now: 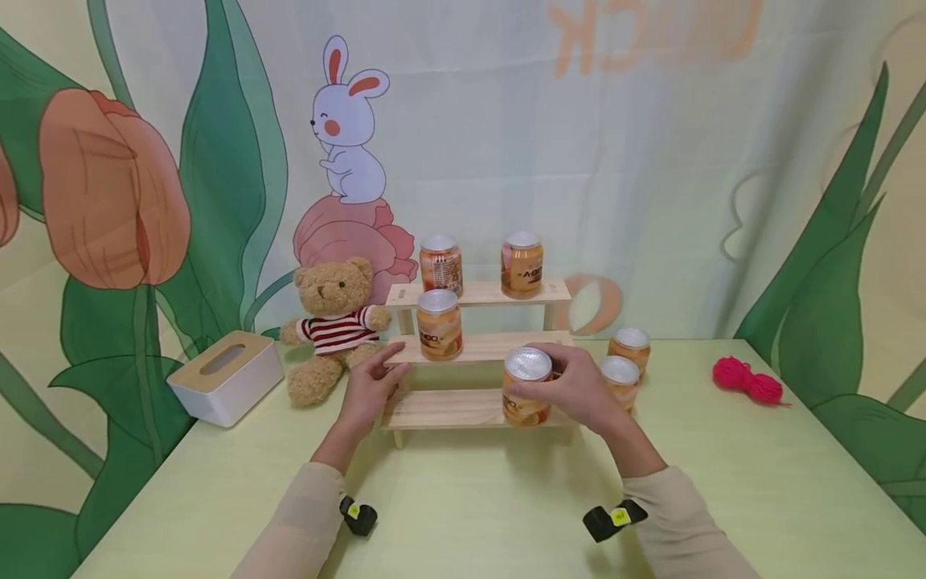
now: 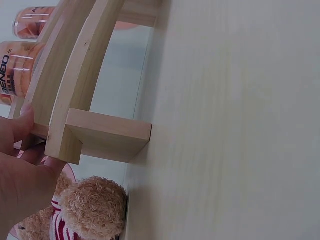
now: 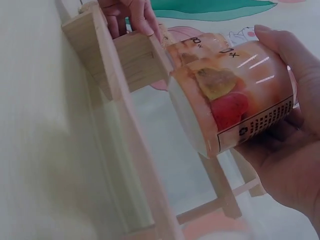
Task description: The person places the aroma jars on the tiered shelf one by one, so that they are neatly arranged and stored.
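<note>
In the head view my right hand (image 1: pixel 584 388) grips an orange-printed can (image 1: pixel 526 408) with a silver lid, in front of the right part of the three-tier wooden shelf (image 1: pixel 441 408). Fruit pictures show on this can (image 3: pixel 230 95) in the right wrist view, where its base is apart from the boards. My left hand (image 1: pixel 367 392) holds the shelf's left end, with the thumb near the middle board (image 2: pixel 47 90). One can (image 1: pixel 440 330) stands on the middle tier at left. Two more, a left can (image 1: pixel 441 269) and a right can (image 1: pixel 522 269), stand on the top tier.
Right of the shelf, two cans stand on the table, a front can (image 1: pixel 620 382) and a rear can (image 1: pixel 631 350). A teddy bear (image 1: pixel 334 289) sits at the left beside a tissue box (image 1: pixel 239 394). Pink yarn (image 1: pixel 745 381) lies at far right. A printed curtain (image 1: pixel 687 177) hangs behind.
</note>
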Motion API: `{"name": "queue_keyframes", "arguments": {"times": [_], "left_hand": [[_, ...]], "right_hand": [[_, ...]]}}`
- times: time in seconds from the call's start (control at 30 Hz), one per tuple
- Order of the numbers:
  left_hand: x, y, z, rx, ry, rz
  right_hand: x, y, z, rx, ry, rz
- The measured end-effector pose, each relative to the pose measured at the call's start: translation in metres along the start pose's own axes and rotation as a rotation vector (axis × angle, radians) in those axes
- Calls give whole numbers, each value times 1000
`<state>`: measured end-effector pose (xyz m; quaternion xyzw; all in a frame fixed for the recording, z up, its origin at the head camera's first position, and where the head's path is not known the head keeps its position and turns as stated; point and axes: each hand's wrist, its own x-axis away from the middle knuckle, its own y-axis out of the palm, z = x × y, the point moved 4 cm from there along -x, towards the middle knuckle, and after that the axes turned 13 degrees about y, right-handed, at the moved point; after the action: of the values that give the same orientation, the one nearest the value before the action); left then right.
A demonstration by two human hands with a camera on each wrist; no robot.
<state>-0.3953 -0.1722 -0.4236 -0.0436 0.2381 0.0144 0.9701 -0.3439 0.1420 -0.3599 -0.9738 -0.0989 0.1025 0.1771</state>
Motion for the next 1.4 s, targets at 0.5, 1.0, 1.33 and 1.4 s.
{"name": "queue_keyframes", "arguments": {"times": [0.5,1.0,1.33,1.4], "left_hand": [[0,0,0,-1,2,17],[0,-1,-1,-5,4,16],[-1,-2,-2,-10,-8,10],[-1,-2,-2,-8,-9,11]], "right_hand": [[-41,-9,-31,-33,38,75],[-78,0,-24,35,92,186],[-92,15,-25,33,82,215],[-94,16,-24,32,85,219]]}}
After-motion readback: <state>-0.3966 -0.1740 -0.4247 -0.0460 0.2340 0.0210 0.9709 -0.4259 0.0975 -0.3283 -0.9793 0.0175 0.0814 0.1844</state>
